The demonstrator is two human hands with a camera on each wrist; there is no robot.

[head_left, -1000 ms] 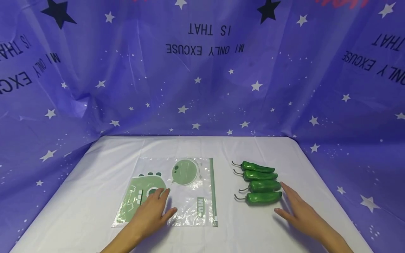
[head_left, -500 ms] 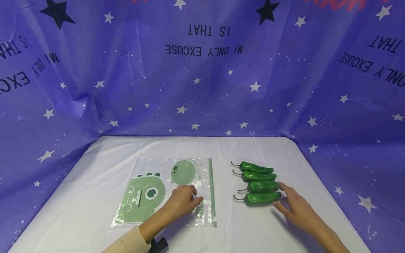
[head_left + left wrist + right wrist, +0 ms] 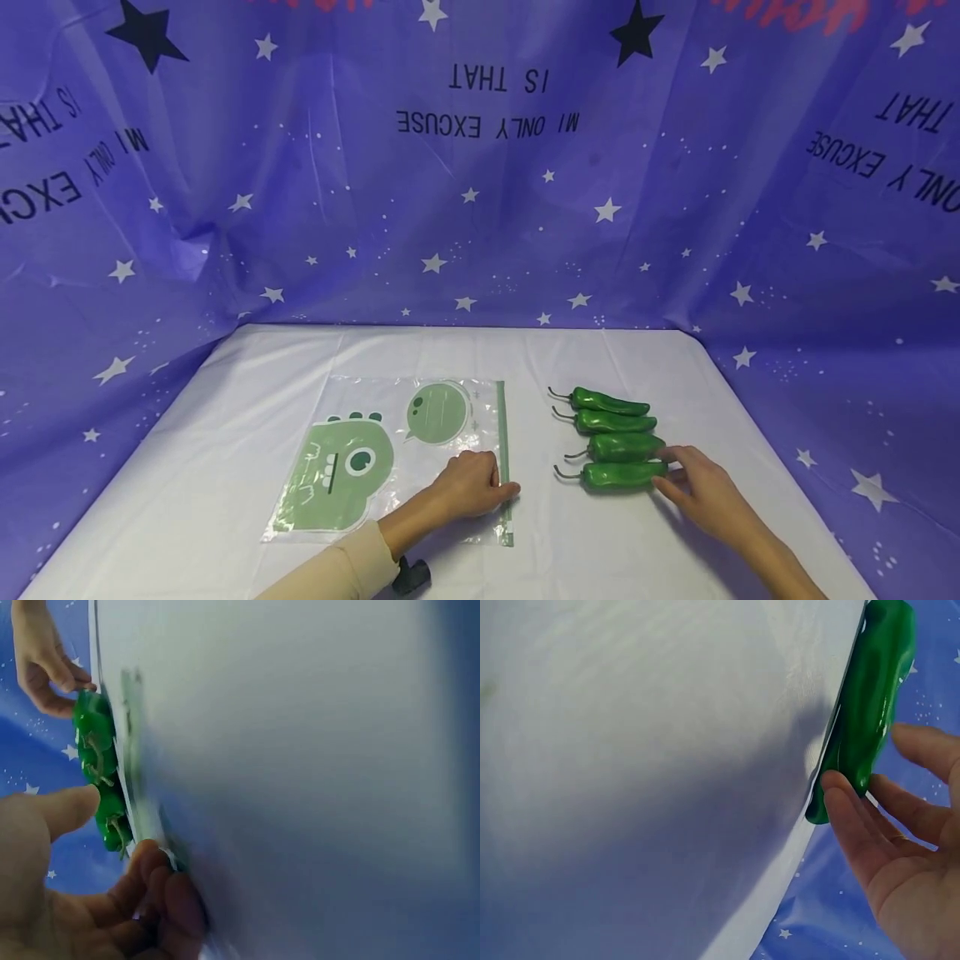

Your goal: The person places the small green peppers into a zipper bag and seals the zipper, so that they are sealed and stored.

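A clear zip bag (image 3: 341, 492) with a green monster print lies flat, its green zip strip (image 3: 502, 425) to the right. Over its right side is my left hand (image 3: 471, 485), fingers curled, thumb pointing right by the strip. In the left wrist view a gap shows between thumb (image 3: 71, 810) and fingers; whether they touch the bag is unclear. Several green chili peppers (image 3: 622, 447) lie in a row, stems left. My right hand (image 3: 703, 493) is at the tips of the nearest two; in the right wrist view its fingers touch a pepper (image 3: 874, 682), thumb apart.
A white cloth (image 3: 225, 433) covers the table. Purple star-printed curtains (image 3: 480, 225) stand at the back and both sides. A small black object (image 3: 412, 577) shows by the left sleeve (image 3: 345, 567).
My left hand has moved right across the bag from the monster print to the zip strip, its fingers curling more. My right hand has shifted slightly closer to the nearest pepper's tip.
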